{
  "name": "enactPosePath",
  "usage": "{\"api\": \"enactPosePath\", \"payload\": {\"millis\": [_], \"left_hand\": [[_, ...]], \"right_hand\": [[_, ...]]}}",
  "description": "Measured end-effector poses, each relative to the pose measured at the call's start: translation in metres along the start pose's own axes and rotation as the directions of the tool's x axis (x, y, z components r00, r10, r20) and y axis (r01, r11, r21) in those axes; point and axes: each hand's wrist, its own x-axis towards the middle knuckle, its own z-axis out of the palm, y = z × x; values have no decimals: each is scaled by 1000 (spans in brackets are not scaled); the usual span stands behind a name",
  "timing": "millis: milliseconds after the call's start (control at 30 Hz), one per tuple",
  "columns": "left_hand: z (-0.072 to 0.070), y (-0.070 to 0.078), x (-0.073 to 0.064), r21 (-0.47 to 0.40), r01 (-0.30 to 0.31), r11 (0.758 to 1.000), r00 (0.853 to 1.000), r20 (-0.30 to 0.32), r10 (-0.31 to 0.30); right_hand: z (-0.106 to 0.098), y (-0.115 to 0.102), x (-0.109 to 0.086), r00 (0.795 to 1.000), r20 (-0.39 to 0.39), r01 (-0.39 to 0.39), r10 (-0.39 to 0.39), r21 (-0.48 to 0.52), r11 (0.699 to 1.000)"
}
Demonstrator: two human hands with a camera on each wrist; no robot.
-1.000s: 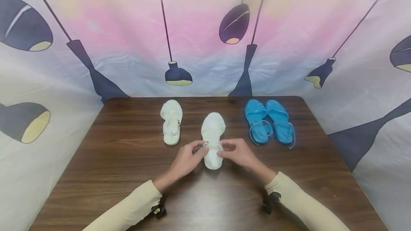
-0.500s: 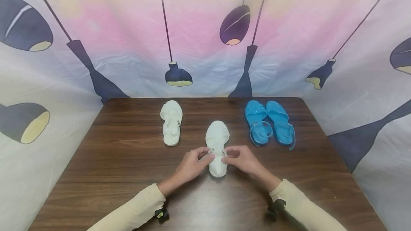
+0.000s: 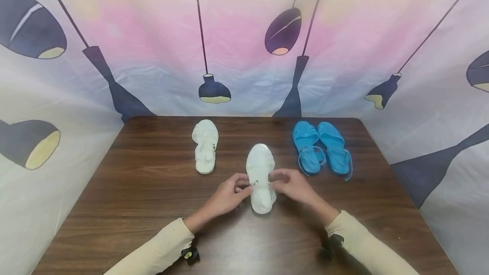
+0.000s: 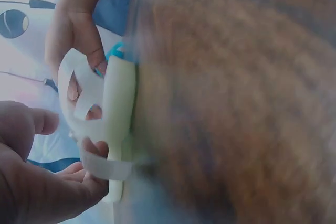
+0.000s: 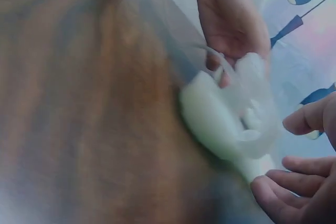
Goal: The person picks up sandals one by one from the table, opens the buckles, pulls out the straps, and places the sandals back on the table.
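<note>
A white jelly sandal (image 3: 261, 160) stands on the table between both hands, toe away from me. Its heel strap and small metal buckle (image 3: 254, 183) show near the left hand. My left hand (image 3: 228, 196) is at the sandal's left side; in the left wrist view its fingertips touch the white strap (image 4: 107, 167) while the thumb stands apart. My right hand (image 3: 293, 186) is at the right side, its fingers (image 5: 268, 190) against or close beside the sandal and its thumb raised away. The other white sandal (image 3: 205, 139) lies farther back on the left.
Two blue jelly sandals (image 3: 305, 133) lie side by side at the back right of the brown wooden table (image 3: 153, 190). Behind the table hangs a cloth (image 3: 244, 33) printed with lamps. A black wrist camera (image 3: 189, 255) sits below the left sleeve.
The near white sandal has moved toward me and slightly right. Both hands followed it, then loosened their hold on its straps. The heel strap now leans to the right.
</note>
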Motion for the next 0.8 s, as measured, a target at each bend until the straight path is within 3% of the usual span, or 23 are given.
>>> {"api": "enactPosePath", "payload": {"millis": [67,133,300,400,500,667,800], "left_hand": [[-3,2,0,16,5,1000,1000,5,-5],[-6,2,-1,33,17,999,1000,11,-17],[-11,-5,-1,87,4,996,999,35,-8],[-13,-8,0,122,-6,993,999,40,1],[-15,-10,2,121,1,993,999,50,-7],[-14,-14,6,69,6,998,998,66,-11],[-12,-16,6,16,23,1000,998,50,-24]], "right_hand": [[-3,-7,4,997,-47,58,-63,-99,993],[-4,-15,9,990,-44,122,-132,-185,975],[3,-27,21,960,106,279,-258,-333,901],[9,-31,27,940,194,333,-279,-350,876],[12,-33,32,929,254,349,-271,-347,871],[14,-32,37,909,326,372,-259,-357,857],[16,-29,40,887,349,422,-301,-349,837]]}}
